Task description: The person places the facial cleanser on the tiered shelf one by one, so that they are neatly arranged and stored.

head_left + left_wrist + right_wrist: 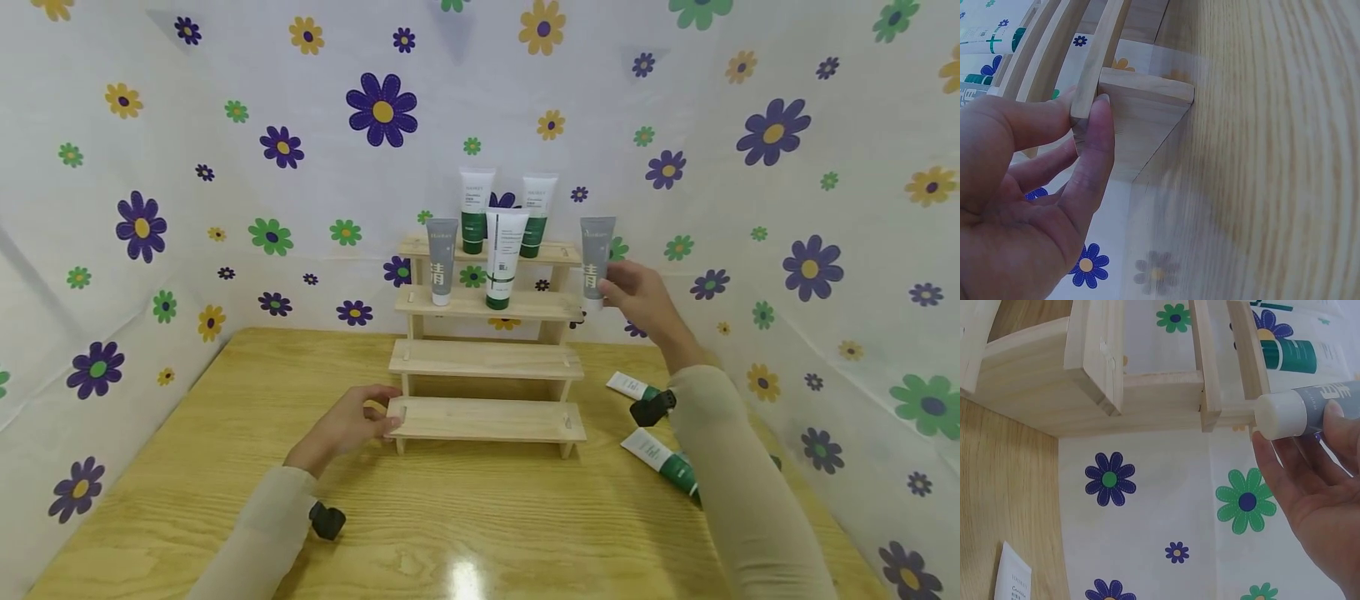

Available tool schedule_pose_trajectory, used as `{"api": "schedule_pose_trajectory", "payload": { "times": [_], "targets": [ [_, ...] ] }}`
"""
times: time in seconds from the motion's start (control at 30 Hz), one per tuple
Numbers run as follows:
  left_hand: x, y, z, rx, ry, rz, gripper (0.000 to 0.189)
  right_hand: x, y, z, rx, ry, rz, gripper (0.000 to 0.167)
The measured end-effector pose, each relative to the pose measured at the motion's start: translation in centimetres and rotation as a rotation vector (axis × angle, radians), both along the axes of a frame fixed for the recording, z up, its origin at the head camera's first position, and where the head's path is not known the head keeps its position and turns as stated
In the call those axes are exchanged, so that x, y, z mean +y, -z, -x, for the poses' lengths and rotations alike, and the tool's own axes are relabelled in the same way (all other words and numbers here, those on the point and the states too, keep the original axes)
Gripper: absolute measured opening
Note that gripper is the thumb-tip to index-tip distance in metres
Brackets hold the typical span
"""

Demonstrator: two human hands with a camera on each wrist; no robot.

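My right hand (637, 296) holds a grey squeeze tube (597, 254) with a white cap pointing down, just off the right end of the second shelf from the top. In the right wrist view, the thumb and fingers grip the tube's body near its white cap (1280, 415). With thumb and fingertips, my left hand (358, 423) pinches the left end of the lowest step of a wooden stepped rack (486, 358). On the second shelf from the top stand another grey tube (442, 260) and a white-and-green tube (506, 254).
Two more white-and-green tubes (476, 208) stand on the top shelf. To the right of the rack, a tube (628, 385) and a second tube (660, 462) lie on the wooden table (420, 517), partly behind the right arm. Flower-printed cloth (247, 75) surrounds the table.
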State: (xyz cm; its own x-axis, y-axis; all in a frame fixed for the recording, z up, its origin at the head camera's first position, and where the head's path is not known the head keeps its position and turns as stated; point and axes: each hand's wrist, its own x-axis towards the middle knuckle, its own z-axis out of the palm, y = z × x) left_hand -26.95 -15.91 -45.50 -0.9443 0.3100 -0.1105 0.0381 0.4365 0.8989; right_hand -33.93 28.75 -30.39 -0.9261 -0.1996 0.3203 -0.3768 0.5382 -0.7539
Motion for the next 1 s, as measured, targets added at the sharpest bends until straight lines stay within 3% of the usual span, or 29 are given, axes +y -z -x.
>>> {"api": "schedule_pose_trajectory", "payload": {
  "times": [0.57,1.0],
  "targets": [
    [-0.2,0.1,0.0,0.015,0.007,-0.003,0.049,-1.8,0.3,0.6,-0.001,-0.04,0.047,0.044],
    [-0.2,-0.2,-0.2,0.026,0.014,-0.011,0.049,-2.8,0.2,0.8,-0.062,-0.042,0.073,0.046]
  ]
}}
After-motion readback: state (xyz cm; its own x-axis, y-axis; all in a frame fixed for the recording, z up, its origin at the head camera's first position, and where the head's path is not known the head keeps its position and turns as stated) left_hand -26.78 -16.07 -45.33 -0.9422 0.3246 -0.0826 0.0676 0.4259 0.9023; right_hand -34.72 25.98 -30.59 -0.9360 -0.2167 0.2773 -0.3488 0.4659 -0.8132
